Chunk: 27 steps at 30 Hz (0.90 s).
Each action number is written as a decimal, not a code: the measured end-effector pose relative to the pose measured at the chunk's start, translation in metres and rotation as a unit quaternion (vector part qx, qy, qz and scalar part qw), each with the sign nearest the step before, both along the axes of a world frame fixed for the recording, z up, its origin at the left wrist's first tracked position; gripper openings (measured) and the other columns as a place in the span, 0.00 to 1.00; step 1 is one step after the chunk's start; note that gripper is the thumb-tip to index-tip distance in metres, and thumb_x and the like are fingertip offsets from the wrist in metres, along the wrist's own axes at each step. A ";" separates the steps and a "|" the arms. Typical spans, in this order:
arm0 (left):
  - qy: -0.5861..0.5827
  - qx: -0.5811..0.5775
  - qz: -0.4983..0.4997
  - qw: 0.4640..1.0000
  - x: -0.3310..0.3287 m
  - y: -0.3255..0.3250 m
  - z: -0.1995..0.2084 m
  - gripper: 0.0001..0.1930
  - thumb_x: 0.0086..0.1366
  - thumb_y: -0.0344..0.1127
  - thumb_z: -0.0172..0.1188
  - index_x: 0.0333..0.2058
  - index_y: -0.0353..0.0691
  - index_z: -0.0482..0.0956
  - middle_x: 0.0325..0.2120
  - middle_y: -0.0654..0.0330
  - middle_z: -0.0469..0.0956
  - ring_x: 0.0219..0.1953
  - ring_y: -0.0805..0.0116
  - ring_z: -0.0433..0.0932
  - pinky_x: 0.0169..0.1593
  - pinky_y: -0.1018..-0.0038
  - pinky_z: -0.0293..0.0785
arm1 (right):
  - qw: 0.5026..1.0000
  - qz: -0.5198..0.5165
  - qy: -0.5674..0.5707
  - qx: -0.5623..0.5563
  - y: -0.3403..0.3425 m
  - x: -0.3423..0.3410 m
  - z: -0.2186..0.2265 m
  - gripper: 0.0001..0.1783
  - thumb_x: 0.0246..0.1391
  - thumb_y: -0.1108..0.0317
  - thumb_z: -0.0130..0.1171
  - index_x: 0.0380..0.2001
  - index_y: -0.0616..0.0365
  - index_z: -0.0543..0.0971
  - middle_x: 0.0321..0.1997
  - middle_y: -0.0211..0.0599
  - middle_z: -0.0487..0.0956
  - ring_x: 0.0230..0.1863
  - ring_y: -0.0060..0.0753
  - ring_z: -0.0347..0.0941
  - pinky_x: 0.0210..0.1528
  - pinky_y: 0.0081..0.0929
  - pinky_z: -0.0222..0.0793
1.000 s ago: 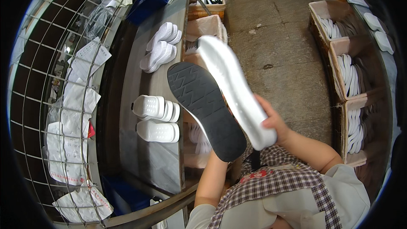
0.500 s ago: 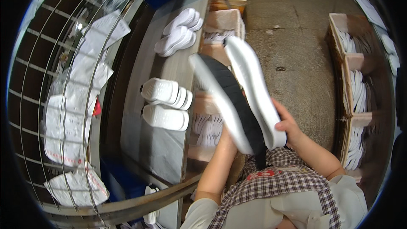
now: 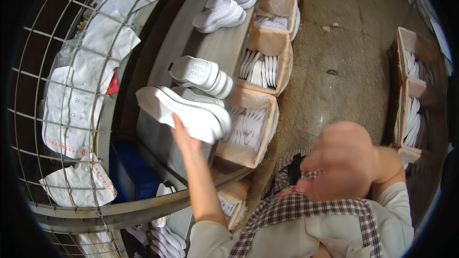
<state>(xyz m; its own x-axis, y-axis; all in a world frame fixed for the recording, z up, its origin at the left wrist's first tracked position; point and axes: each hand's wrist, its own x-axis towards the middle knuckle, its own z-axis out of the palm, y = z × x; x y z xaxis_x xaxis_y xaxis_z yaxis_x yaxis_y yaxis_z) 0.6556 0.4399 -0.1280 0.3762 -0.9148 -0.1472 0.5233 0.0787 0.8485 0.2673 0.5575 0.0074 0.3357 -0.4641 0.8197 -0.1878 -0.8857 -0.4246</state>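
My left hand (image 3: 185, 139) grips a pair of thick white shoe soles (image 3: 189, 114), one laid against the other. They are tilted above the near part of a grey bench (image 3: 160, 74), in front of a row of white soles (image 3: 201, 74) standing there, and partly cover some of them. Farther along the bench lies another cluster of white soles (image 3: 220, 16). My right hand (image 3: 339, 160) is raised in front of my checked apron, apart from the soles. Motion smears its fingers, and nothing shows in it.
Cloth-lined baskets of white soles (image 3: 258, 69) line the bench's right side. More lined baskets (image 3: 411, 114) stand at the far right. At left, a wire grid (image 3: 62, 126) has papers and white bags behind it. A blue bin (image 3: 131, 172) sits below the bench's near end.
The soles, held apart between both hands before, are now together in my left hand and farther left, over the bench. My right hand has let go and drawn back. The view has shifted.
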 end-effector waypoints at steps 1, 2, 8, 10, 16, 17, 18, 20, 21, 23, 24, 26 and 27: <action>-0.036 0.008 0.051 0.998 0.020 -0.017 -0.003 0.20 0.67 0.37 0.54 0.52 0.29 0.67 0.48 0.50 0.72 0.47 0.57 0.76 0.47 0.60 0.76 | 0.999 -0.021 -0.005 -0.034 0.005 0.007 0.012 0.12 0.37 0.71 0.66 0.26 0.46 0.72 0.23 0.26 0.74 0.16 0.23 0.66 0.16 0.21 0.56; -0.088 0.008 0.063 0.994 0.039 -0.031 -0.007 0.20 0.66 0.37 0.54 0.52 0.29 0.67 0.47 0.50 0.73 0.47 0.57 0.76 0.46 0.60 0.77 | 0.995 -0.044 0.008 -0.085 0.005 0.013 0.019 0.12 0.36 0.70 0.65 0.25 0.46 0.72 0.21 0.24 0.72 0.15 0.22 0.64 0.15 0.19 0.54; 0.088 0.223 -0.049 0.970 0.082 -0.083 -0.027 0.20 0.68 0.37 0.43 0.55 0.37 0.67 0.54 0.51 0.70 0.56 0.53 0.69 0.59 0.50 0.63 | 0.978 -0.136 0.145 -0.056 -0.032 0.017 0.007 0.10 0.35 0.66 0.57 0.26 0.49 0.72 0.16 0.23 0.61 0.14 0.22 0.63 0.13 0.21 0.53; 0.088 0.220 -0.025 0.971 0.080 -0.085 -0.031 0.20 0.66 0.35 0.46 0.55 0.36 0.67 0.54 0.52 0.70 0.56 0.52 0.69 0.59 0.49 0.63 | 0.970 -0.158 0.174 -0.056 -0.041 0.014 -0.005 0.10 0.36 0.67 0.57 0.27 0.50 0.72 0.16 0.23 0.62 0.14 0.23 0.64 0.13 0.23 0.56; -0.094 0.223 0.025 0.970 0.069 -0.069 -0.022 0.26 0.63 0.40 0.56 0.55 0.29 0.66 0.55 0.50 0.68 0.58 0.55 0.66 0.62 0.55 0.56 | 0.970 -0.164 0.169 -0.065 -0.030 0.005 0.003 0.09 0.39 0.66 0.58 0.27 0.50 0.71 0.14 0.24 0.64 0.13 0.27 0.67 0.14 0.26 0.59; -0.153 0.251 0.054 0.954 0.063 -0.062 -0.018 0.28 0.63 0.40 0.58 0.55 0.26 0.65 0.56 0.48 0.67 0.58 0.57 0.65 0.63 0.59 0.55 | 0.975 -0.146 0.142 -0.084 -0.026 0.001 0.012 0.09 0.38 0.67 0.58 0.27 0.50 0.71 0.14 0.23 0.63 0.13 0.26 0.65 0.13 0.25 0.57; -0.190 0.274 0.095 0.938 0.056 -0.054 -0.011 0.33 0.61 0.41 0.60 0.59 0.28 0.59 0.58 0.49 0.63 0.60 0.59 0.62 0.63 0.61 0.54 | 0.978 -0.146 0.099 -0.114 -0.021 -0.003 0.021 0.10 0.37 0.69 0.58 0.27 0.51 0.71 0.15 0.23 0.62 0.13 0.25 0.63 0.12 0.24 0.54; -0.251 0.187 0.152 0.938 0.028 -0.025 -0.004 0.34 0.62 0.40 0.59 0.61 0.31 0.55 0.60 0.49 0.59 0.61 0.59 0.60 0.63 0.62 0.54 | 0.982 -0.109 0.058 -0.144 0.003 -0.019 0.041 0.08 0.38 0.68 0.59 0.25 0.51 0.72 0.16 0.23 0.63 0.14 0.24 0.62 0.13 0.23 0.54; -0.295 0.145 0.187 0.926 0.012 -0.009 0.001 0.35 0.62 0.40 0.58 0.62 0.33 0.52 0.61 0.49 0.57 0.61 0.59 0.59 0.63 0.62 0.53 | 0.988 -0.110 0.021 -0.103 0.019 -0.026 0.050 0.06 0.39 0.68 0.60 0.23 0.50 0.73 0.17 0.23 0.63 0.14 0.23 0.61 0.14 0.22 0.54; -0.353 0.091 0.164 0.917 -0.019 0.026 0.012 0.32 0.63 0.34 0.54 0.63 0.38 0.50 0.62 0.50 0.55 0.61 0.60 0.58 0.62 0.66 0.54 | 0.988 -0.119 -0.019 -0.098 0.043 -0.037 0.063 0.07 0.37 0.68 0.60 0.22 0.51 0.72 0.18 0.23 0.64 0.15 0.24 0.61 0.14 0.22 0.53; -0.350 0.074 0.139 0.923 -0.034 0.047 0.015 0.31 0.63 0.33 0.54 0.62 0.38 0.51 0.61 0.51 0.56 0.61 0.61 0.58 0.62 0.67 0.54 | 0.987 -0.127 -0.036 -0.096 0.051 -0.041 0.066 0.08 0.36 0.68 0.61 0.21 0.51 0.71 0.18 0.24 0.64 0.16 0.24 0.62 0.15 0.23 0.53; -0.364 0.056 0.107 0.924 -0.061 0.083 0.016 0.29 0.63 0.31 0.55 0.61 0.38 0.54 0.60 0.52 0.57 0.61 0.62 0.57 0.62 0.68 0.52 | 0.982 -0.152 -0.062 -0.091 0.063 -0.048 0.068 0.09 0.34 0.68 0.61 0.20 0.51 0.70 0.18 0.25 0.65 0.17 0.25 0.62 0.15 0.23 0.52; -0.376 0.051 0.095 0.920 -0.071 0.102 0.016 0.29 0.62 0.30 0.55 0.60 0.38 0.55 0.59 0.53 0.58 0.61 0.63 0.57 0.63 0.69 0.52 | 0.979 -0.168 -0.073 -0.089 0.067 -0.051 0.068 0.10 0.33 0.68 0.61 0.19 0.51 0.70 0.19 0.25 0.65 0.17 0.26 0.62 0.16 0.23 0.51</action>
